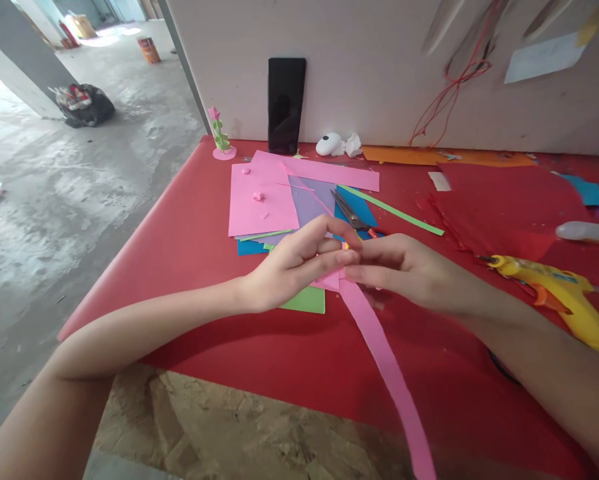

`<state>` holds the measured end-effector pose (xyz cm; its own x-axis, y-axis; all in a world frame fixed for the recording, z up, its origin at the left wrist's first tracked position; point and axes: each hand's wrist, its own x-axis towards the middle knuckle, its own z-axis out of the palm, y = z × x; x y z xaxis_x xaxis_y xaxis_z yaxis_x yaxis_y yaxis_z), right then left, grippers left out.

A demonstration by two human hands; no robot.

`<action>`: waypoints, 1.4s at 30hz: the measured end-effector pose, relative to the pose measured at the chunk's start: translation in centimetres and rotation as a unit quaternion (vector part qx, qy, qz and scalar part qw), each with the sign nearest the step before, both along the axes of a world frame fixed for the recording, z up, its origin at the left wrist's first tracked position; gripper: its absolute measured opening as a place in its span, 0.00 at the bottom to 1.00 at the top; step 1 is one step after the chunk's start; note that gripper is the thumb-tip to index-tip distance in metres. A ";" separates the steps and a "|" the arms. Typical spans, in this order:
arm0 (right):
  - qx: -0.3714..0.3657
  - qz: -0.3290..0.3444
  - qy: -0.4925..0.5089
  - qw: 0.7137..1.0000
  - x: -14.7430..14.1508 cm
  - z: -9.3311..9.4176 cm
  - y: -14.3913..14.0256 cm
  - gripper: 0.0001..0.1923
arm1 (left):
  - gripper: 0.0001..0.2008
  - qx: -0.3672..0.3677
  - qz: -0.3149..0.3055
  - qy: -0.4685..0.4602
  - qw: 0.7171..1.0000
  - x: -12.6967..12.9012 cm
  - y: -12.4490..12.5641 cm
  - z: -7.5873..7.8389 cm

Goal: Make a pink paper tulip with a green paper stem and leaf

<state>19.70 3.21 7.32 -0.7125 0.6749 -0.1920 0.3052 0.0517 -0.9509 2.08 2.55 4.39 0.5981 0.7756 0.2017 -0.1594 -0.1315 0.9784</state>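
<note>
Between both hands [349,263], pink strip [386,363] trailing toward viewer

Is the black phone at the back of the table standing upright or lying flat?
Upright. The phone stands on its lower end on the red table, leaning against the white wall panel, screen dark.

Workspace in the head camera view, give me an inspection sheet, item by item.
Surface: red table cover, bare board at the near edge.
Job's things: long pink paper strip, pinched at its top end.
Clutter: coloured paper sheets, scissors, yellow glue gun, black phone leaning on the wall, green strip.
Grippers: left hand and right hand both pinch the strip.
Cables: red cord hanging on the wall.
Surroundings: concrete floor, dark bag.
</note>
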 end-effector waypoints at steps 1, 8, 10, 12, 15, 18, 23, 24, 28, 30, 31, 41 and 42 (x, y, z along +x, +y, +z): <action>0.003 -0.003 0.003 1.000 0.0 0.0 0.0 0.14 | 0.10 -0.001 0.014 0.005 1.000 0.0 0.0 -0.1; 0.034 -0.196 0.100 0.975 0.0 -0.7 -0.5 0.15 | 0.16 -0.022 0.048 -0.002 0.999 0.0 0.3 -0.2; 0.055 -0.214 0.135 0.966 -0.1 -1.2 -0.6 0.14 | 0.19 -0.003 0.021 0.031 0.999 0.0 0.2 -0.2; 0.071 -0.211 0.163 0.961 -0.2 -1.6 -0.7 0.12 | 0.20 0.010 0.014 0.045 0.999 0.0 0.1 -0.2; 0.092 -0.189 0.181 0.961 -0.4 -1.7 -0.8 0.11 | 0.19 0.027 0.026 0.035 0.999 0.1 -0.1 -0.2; 0.099 -0.163 0.178 0.965 -0.4 -1.6 -0.6 0.12 | 0.17 0.036 0.043 0.028 0.998 0.1 -0.2 -0.1; 0.064 -0.095 0.157 0.981 -0.1 -1.8 0.0 0.14 | 0.15 0.048 0.051 0.037 0.997 0.0 -0.2 0.0; 0.079 -0.097 0.149 0.981 -0.1 -1.8 0.0 0.15 | 0.14 0.056 0.051 0.043 0.996 0.0 -0.2 0.0; 0.159 -0.130 0.104 0.973 -0.2 -1.5 -0.4 0.18 | 0.12 0.100 0.062 0.066 0.991 -0.1 -0.3 0.1; 0.178 -0.137 0.098 0.970 -0.4 -1.1 -0.7 0.19 | 0.13 0.107 0.066 0.075 0.989 -0.1 -0.3 0.2; 0.184 -0.140 0.099 0.968 -0.4 -1.0 -0.8 0.19 | 0.13 0.108 0.066 0.077 0.989 -0.1 -0.3 0.2; 0.117 -0.094 0.176 0.973 0.4 -2.3 -0.1 0.15 | 0.18 0.058 0.041 0.047 0.996 0.0 -0.4 0.9; 0.115 -0.092 0.177 0.973 0.4 -2.3 -0.2 0.15 | 0.18 0.065 0.047 0.052 0.995 0.0 -0.5 0.9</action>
